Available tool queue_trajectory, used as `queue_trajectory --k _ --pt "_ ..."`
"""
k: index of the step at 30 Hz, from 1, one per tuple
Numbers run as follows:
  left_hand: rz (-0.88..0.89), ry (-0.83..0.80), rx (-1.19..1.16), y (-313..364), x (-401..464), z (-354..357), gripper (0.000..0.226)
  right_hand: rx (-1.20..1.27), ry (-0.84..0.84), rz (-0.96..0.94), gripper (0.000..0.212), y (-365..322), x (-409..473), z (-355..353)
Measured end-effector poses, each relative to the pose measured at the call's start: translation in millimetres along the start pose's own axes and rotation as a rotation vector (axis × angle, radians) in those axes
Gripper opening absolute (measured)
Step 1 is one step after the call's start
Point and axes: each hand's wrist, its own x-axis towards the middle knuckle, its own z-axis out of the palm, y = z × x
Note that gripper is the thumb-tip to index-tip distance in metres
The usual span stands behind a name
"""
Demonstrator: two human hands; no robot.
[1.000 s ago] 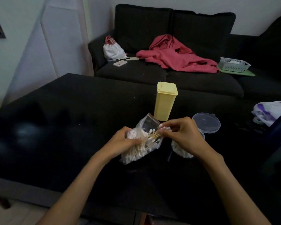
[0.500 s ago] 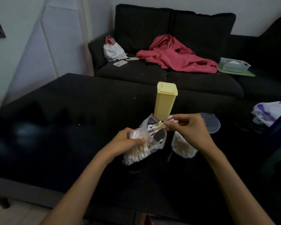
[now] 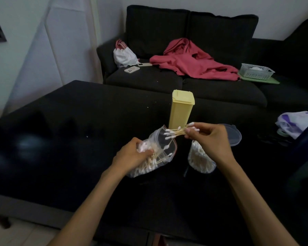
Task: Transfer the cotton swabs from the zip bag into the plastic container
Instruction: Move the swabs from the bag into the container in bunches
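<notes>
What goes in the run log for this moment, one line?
left hand: grips clear zip bag | right hand: pinches bundle of cotton swabs above bag mouth | clear plastic container: part-filled

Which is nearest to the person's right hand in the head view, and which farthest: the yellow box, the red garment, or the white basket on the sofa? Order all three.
Measured from the right hand:
1. Yellow box, on the table just behind-left.
2. Red garment, mid-sofa.
3. White basket, sofa's right end; nearly level with the garment.

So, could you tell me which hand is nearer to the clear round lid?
Right hand, just left of the lid, pinching swabs. Left hand grips the zip bag, farther left.
</notes>
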Motion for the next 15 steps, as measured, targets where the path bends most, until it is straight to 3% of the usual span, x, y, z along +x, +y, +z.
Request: queue_trajectory --k 7,10,12,15 --pt "-0.002 0.099 0.274 -6.4 -0.2 1.2 0.05 0.041 0.109 0.044 0.02 -1.3 3.2 -12.5" --pt "0.025 0.123 0.422 -3.7 -3.9 3.1 0.076 0.069 0.153 0.071 0.017 -1.0 4.0 -25.3" --pt "0.114 0.232 0.445 6.0 -9.4 3.5 0.089 0.14 0.198 0.107 0.018 -1.5 3.6 -36.0" --pt "0.41 0.419 0.137 32.5 -17.6 10.2 0.053 0.254 0.248 0.162 0.021 -0.7 2.2 -46.1"
